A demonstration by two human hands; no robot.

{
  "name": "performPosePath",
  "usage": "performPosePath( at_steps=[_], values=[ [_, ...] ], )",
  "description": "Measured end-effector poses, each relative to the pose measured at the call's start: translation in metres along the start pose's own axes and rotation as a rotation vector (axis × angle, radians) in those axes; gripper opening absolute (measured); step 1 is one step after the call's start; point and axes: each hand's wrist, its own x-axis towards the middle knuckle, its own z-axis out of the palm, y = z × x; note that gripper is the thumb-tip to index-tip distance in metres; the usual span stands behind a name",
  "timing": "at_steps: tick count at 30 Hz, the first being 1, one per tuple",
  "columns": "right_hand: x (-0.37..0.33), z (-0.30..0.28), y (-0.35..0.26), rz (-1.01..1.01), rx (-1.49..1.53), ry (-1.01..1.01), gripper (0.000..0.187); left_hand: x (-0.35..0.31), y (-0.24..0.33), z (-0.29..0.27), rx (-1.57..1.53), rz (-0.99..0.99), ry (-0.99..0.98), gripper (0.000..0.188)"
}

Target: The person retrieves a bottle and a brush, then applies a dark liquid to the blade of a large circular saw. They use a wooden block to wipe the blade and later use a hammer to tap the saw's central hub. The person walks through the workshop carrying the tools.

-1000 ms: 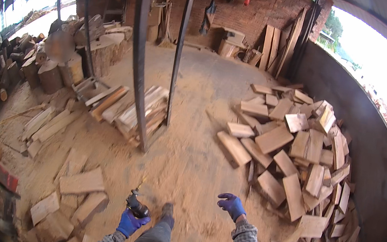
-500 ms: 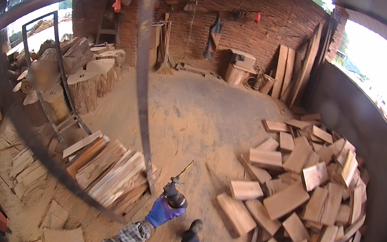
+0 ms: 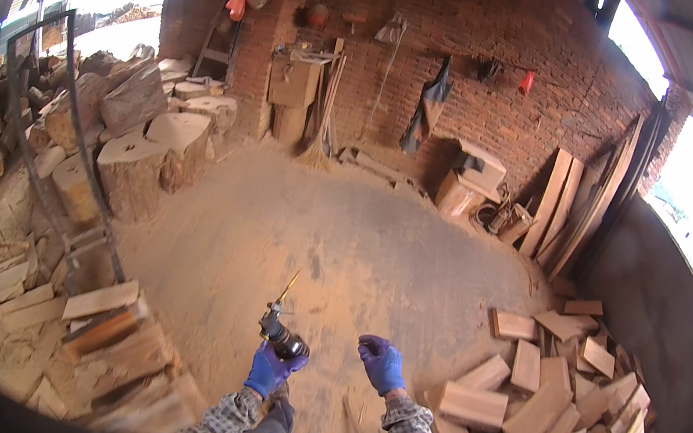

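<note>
My left hand (image 3: pixel 275 371), in a blue-purple glove, is wrapped round the dark body of an oil can (image 3: pixel 281 332). The can's thin brass-coloured spout points up and away from me, and a lever or trigger fitting sits below it. Level with it to the right, my right hand (image 3: pixel 381 366) wears a matching glove. Its fingers are curled in, and I see nothing held in them. The two hands are apart, above the dusty floor (image 3: pixel 341 251).
Split wood blocks (image 3: pixel 475 404) lie heaped at the right beside a grey wall (image 3: pixel 664 288). More split wood (image 3: pixel 123 353) is stacked at the near left. Behind it stand a black metal frame (image 3: pixel 76 125) and large log rounds (image 3: pixel 132 169). A broom (image 3: pixel 316 152) leans against the far brick wall.
The view has moved forward and swung left, past the red-and-black metal frame that stood close by. My right hand has come into view. My left hand still grips the oil can.
</note>
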Motion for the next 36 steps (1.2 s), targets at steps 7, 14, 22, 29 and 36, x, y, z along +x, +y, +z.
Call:
performPosePath(
  at_steps=[7,14,22,29,36],
  values=[
    [0.164,0.031,0.15,0.308,-0.378,-0.413,0.039,0.291,-0.082,-0.009,-0.472,-0.123,-0.084,0.024],
    [0.263,0.075,0.287,0.775,-0.323,-0.443,0.027,0.572,-0.007,-0.023,-0.605,-0.273,-0.026,0.035],
    [0.679,0.217,0.381,0.525,-0.59,-0.823,0.035,0.87,-0.041,-0.085,-0.38,-0.165,0.162,0.035],
    [1.229,0.387,0.263,0.091,-0.118,-0.481,0.022,1.095,0.016,-0.154,0.134,0.069,0.261,0.032],
    [1.445,0.507,0.11,0.225,0.699,-0.571,0.021,1.439,0.028,-0.254,-1.002,0.041,0.018,0.007]
  ],
)
